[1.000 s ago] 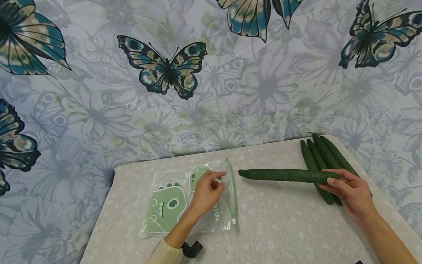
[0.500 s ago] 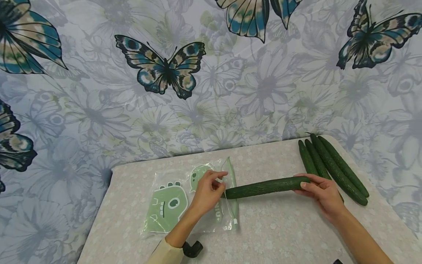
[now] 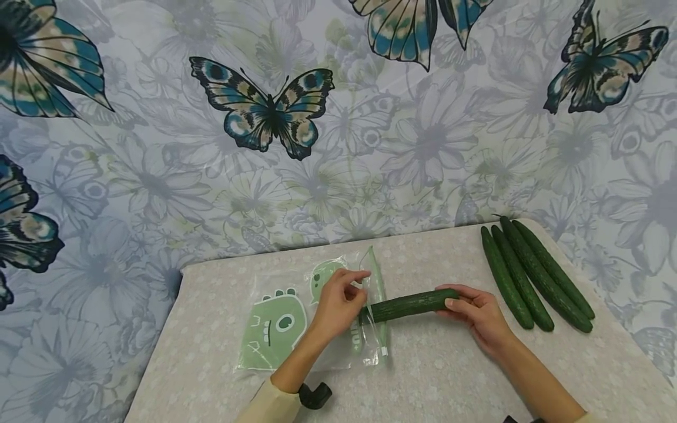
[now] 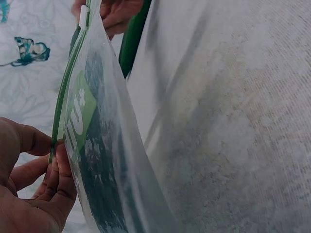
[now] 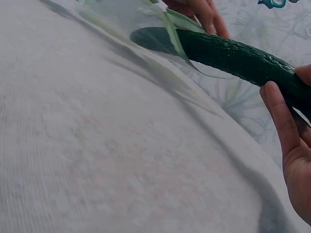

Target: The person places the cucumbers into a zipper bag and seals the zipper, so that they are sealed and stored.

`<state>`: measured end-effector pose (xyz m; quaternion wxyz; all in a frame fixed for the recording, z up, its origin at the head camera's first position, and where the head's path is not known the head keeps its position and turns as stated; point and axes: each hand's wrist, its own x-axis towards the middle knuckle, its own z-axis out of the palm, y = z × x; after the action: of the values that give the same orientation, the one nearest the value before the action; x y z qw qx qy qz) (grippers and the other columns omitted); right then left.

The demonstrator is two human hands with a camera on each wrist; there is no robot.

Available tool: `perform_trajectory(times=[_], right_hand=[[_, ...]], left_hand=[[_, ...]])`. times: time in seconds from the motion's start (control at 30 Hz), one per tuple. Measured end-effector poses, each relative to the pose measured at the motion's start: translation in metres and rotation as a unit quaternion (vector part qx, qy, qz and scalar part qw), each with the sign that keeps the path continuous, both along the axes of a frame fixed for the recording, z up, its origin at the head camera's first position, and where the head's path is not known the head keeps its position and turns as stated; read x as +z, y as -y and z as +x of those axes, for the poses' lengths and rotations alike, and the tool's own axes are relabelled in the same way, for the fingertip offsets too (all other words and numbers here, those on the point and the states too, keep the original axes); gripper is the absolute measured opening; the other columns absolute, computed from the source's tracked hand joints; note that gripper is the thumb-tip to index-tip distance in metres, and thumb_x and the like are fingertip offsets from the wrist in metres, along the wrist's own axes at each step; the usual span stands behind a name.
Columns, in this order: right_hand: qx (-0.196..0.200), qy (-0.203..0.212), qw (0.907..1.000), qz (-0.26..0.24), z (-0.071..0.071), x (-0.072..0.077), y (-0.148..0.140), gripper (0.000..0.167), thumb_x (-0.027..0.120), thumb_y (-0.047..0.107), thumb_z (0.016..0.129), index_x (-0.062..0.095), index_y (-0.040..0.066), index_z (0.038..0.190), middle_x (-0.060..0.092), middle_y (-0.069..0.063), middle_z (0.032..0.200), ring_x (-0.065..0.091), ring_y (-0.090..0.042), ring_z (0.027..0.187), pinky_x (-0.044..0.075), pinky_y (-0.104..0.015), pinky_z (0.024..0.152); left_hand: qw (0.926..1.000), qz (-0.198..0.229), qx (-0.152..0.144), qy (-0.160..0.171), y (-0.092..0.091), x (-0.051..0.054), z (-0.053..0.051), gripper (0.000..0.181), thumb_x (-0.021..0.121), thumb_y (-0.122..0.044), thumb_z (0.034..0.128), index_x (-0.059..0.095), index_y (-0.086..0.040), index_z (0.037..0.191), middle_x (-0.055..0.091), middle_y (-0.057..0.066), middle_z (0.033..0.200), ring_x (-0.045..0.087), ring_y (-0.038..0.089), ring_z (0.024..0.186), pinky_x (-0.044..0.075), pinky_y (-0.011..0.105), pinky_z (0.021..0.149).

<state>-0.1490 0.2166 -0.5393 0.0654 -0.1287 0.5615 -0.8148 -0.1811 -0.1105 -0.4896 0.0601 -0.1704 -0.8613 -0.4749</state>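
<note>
My left hand (image 3: 337,306) pinches the green-edged mouth of a clear zip bag (image 3: 275,338) printed with green cartoon monsters. The left wrist view shows thumb and fingers on the bag's green strip (image 4: 61,97), with a white slider (image 4: 84,17) farther along it. In my right hand (image 3: 482,317) is a long dark green cucumber (image 3: 415,305), gripped near its right end. Its other end lies inside the bag's mouth, seen through the plastic in the right wrist view. Part of the cucumber's tip is hidden behind my left hand in the head view.
Several more cucumbers (image 3: 545,276) lie side by side at the table's right rear. A pale patterned cloth covers the table (image 3: 433,376). Behind it hangs a butterfly-print backdrop (image 3: 423,147). A black strap piece (image 3: 315,396) is at my left wrist.
My right hand has carried the cucumber leftward from above the other cucumbers, and its leading end has entered the bag. My left hand keeps its pinch on the bag's mouth.
</note>
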Motion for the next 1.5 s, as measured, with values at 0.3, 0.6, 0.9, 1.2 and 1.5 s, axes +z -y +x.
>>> perform_trajectory(times=[0.3, 0.6, 0.9, 1.2, 1.5], right_hand=[[-0.004, 0.018, 0.9998, 0.005, -0.001, -0.002, 0.021, 0.034, 0.062, -0.005, 0.103, 0.072, -0.002, 0.135, 0.081, 0.001, 0.119, 0.08, -0.013, 0.106, 0.065, -0.031, 0.09], [-0.018, 0.01, 0.9998, 0.006, -0.006, -0.004, 0.043, 0.034, 0.065, -0.007, 0.1, 0.071, -0.007, 0.133, 0.082, 0.003, 0.116, 0.08, -0.012, 0.103, 0.066, -0.031, 0.087], [-0.001, -0.027, 0.9965, 0.079, -0.005, -0.009, 0.058, 0.043, 0.072, -0.001, 0.099, 0.062, -0.017, 0.138, 0.08, 0.001, 0.121, 0.08, -0.013, 0.106, 0.066, -0.032, 0.089], [0.015, -0.138, 0.9317, 0.335, -0.002, 0.002, 0.038, 0.041, 0.081, 0.023, 0.097, 0.071, 0.009, 0.135, 0.079, -0.008, 0.119, 0.078, -0.011, 0.095, 0.065, -0.028, 0.084], [0.022, -0.359, 0.7304, 0.581, -0.002, 0.006, 0.033, 0.038, 0.076, 0.026, 0.1, 0.07, 0.017, 0.137, 0.072, 0.006, 0.124, 0.066, -0.016, 0.116, 0.059, -0.042, 0.097]], left_hand=[[0.9993, 0.03, -0.015, 0.017, -0.012, 0.009, -0.003, 0.039, 0.067, -0.007, 0.0965, 0.076, -0.013, 0.134, 0.067, 0.011, 0.114, 0.071, 0.007, 0.088, 0.06, 0.021, 0.077], [0.9983, 0.048, -0.022, 0.025, -0.021, 0.014, -0.002, 0.038, 0.069, -0.007, 0.0971, 0.076, -0.011, 0.134, 0.066, 0.011, 0.111, 0.069, 0.007, 0.083, 0.058, 0.019, 0.075], [0.9981, 0.049, -0.031, 0.02, -0.025, 0.008, -0.002, 0.037, 0.07, -0.006, 0.0962, 0.076, -0.009, 0.133, 0.066, 0.013, 0.112, 0.071, 0.003, 0.081, 0.059, 0.019, 0.074], [0.9984, 0.041, -0.028, 0.029, -0.021, -0.002, -0.001, 0.039, 0.069, -0.004, 0.0961, 0.077, -0.013, 0.133, 0.066, 0.02, 0.116, 0.071, 0.005, 0.081, 0.06, 0.02, 0.075], [0.9976, 0.043, -0.033, 0.043, -0.022, -0.013, 0.002, 0.04, 0.068, -0.002, 0.0942, 0.077, -0.014, 0.131, 0.067, 0.019, 0.116, 0.067, 0.001, 0.077, 0.057, 0.018, 0.072]])
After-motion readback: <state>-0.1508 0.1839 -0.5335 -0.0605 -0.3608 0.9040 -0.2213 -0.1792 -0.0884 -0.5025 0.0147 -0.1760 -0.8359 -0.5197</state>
